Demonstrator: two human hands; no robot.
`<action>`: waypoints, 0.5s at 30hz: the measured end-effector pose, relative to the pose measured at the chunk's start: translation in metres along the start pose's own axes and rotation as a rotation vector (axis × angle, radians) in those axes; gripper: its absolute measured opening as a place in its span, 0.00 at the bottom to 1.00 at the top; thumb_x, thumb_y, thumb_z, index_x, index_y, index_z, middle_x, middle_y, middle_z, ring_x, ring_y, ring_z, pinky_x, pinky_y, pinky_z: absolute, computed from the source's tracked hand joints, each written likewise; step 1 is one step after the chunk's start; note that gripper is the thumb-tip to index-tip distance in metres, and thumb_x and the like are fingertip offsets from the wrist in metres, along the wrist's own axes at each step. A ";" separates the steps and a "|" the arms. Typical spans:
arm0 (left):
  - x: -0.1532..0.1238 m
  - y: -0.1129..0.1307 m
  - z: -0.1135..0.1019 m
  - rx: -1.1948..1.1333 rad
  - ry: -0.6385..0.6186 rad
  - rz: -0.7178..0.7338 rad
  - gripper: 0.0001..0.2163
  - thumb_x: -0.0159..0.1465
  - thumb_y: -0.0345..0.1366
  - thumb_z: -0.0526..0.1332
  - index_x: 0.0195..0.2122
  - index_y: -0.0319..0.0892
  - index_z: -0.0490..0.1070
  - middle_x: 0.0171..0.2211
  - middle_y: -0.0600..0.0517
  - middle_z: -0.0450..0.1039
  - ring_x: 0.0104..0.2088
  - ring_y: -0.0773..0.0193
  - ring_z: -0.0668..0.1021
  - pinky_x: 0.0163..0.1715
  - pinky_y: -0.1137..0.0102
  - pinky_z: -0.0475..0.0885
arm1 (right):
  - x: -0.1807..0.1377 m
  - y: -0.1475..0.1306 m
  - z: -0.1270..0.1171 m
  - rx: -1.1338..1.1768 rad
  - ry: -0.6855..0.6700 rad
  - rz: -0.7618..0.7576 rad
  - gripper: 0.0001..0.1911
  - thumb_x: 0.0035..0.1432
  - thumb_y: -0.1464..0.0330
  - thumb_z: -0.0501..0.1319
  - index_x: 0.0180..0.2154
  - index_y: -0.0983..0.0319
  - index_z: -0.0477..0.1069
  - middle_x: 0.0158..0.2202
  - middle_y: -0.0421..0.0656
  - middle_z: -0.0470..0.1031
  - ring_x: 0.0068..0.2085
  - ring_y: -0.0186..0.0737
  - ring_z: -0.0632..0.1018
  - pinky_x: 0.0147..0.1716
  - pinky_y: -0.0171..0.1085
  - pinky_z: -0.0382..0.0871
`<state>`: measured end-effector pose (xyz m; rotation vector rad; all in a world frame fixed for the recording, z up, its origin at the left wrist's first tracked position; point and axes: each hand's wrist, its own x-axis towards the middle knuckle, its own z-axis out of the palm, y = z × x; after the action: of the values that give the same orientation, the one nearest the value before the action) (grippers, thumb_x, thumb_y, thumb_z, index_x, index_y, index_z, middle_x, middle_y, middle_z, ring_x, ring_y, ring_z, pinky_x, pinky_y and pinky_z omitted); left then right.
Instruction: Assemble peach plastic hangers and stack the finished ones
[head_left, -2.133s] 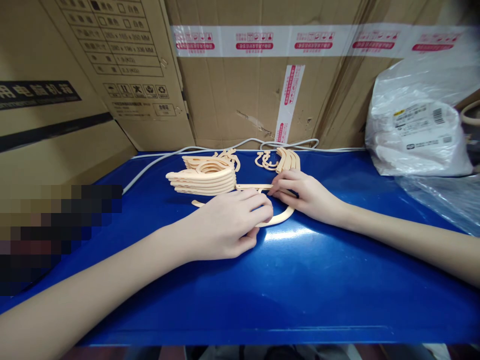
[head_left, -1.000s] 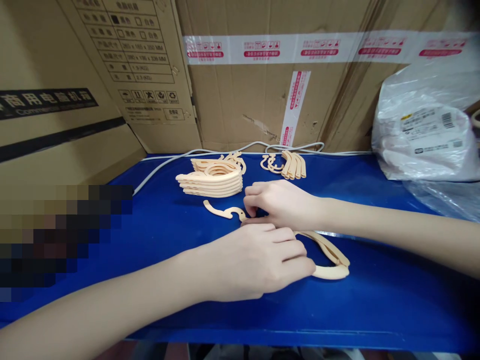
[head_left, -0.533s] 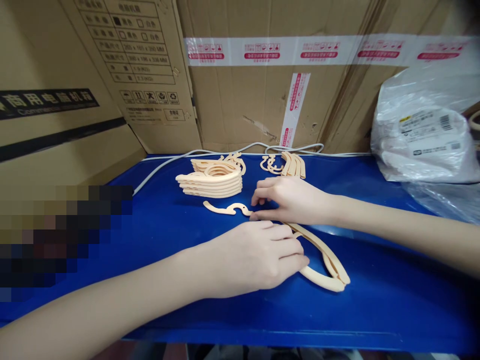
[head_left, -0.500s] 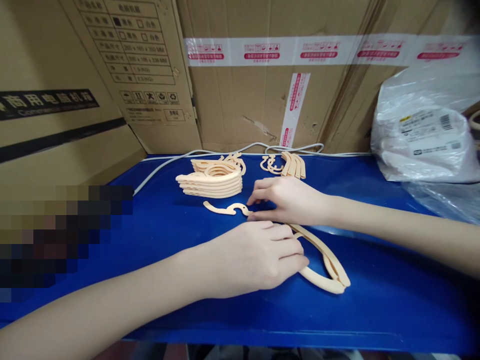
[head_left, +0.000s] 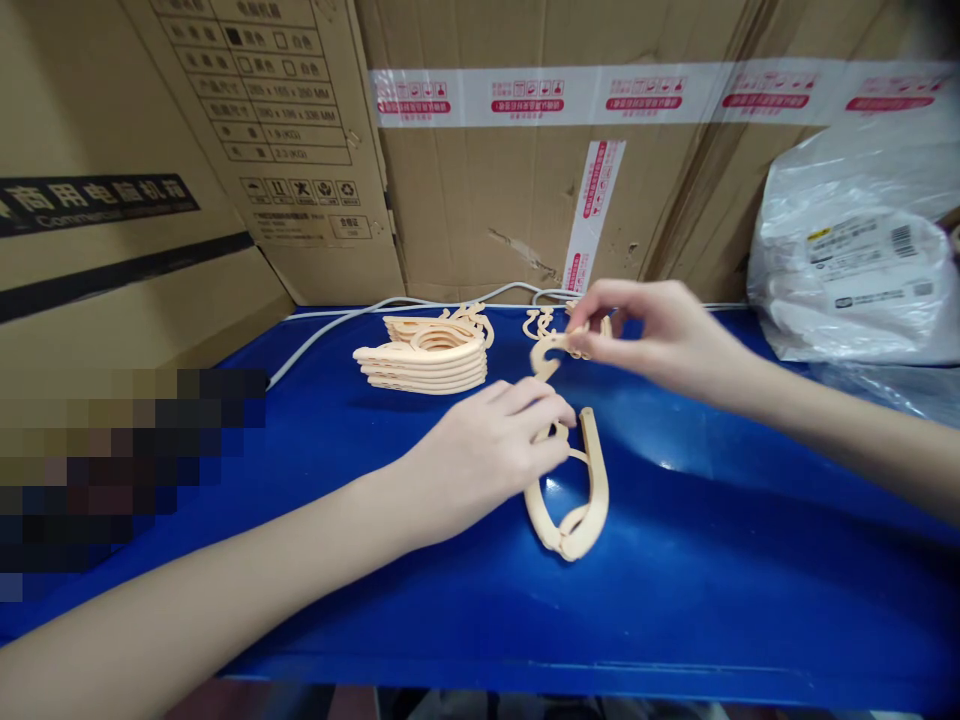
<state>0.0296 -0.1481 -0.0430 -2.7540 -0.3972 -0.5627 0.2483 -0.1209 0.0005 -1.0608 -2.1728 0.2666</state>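
A cream folding clothes hanger [head_left: 596, 480] stands out from under my left hand [head_left: 499, 455], its two arms bent into a narrow loop over the blue table. The left fingers are bent around the upper left part of that hanger and hide some of it. My right hand [head_left: 652, 325] is raised just beyond, thumb and forefinger pinching the end of a curved cream hook piece [head_left: 541, 358]. The hook piece runs down toward the left fingers, where its join with the hanger is hidden. Further back on the left lies a neat stack of folded cream hangers [head_left: 427, 368].
Behind my right hand are loose cream hook pieces [head_left: 534, 325], partly covered. A white cable [head_left: 390, 303] runs along the back of the blue table [head_left: 420, 610]. Cardboard boxes [head_left: 480, 200] wall in the back and left; a clear plastic bag [head_left: 855, 250] sits at right.
My right hand has risen to the right and away from me, pinching the hook piece. The hanger under my left hand has swung round so its folded end points toward me.
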 end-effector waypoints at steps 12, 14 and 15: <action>0.002 0.005 -0.009 -0.345 -0.127 -0.197 0.14 0.66 0.27 0.52 0.40 0.45 0.77 0.43 0.51 0.71 0.40 0.63 0.71 0.37 0.70 0.66 | -0.032 0.020 -0.032 0.088 0.260 0.137 0.10 0.64 0.64 0.58 0.42 0.62 0.72 0.27 0.40 0.74 0.28 0.33 0.74 0.28 0.35 0.68; 0.001 0.005 -0.008 -0.253 -0.124 -0.221 0.13 0.66 0.26 0.53 0.41 0.45 0.77 0.44 0.50 0.72 0.39 0.63 0.72 0.36 0.70 0.66 | -0.040 0.023 -0.022 -0.060 0.119 0.068 0.12 0.67 0.62 0.54 0.44 0.60 0.71 0.27 0.40 0.73 0.27 0.34 0.74 0.27 0.35 0.67; 0.000 0.004 -0.007 -0.201 -0.129 -0.238 0.13 0.66 0.27 0.54 0.41 0.44 0.77 0.43 0.49 0.72 0.38 0.63 0.73 0.34 0.70 0.66 | -0.043 0.024 -0.017 -0.172 0.058 -0.005 0.12 0.67 0.63 0.53 0.44 0.60 0.71 0.31 0.42 0.75 0.30 0.36 0.75 0.29 0.36 0.68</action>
<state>0.0288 -0.1540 -0.0377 -2.9664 -0.7448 -0.5072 0.2927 -0.1395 -0.0194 -1.1430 -2.1763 0.0461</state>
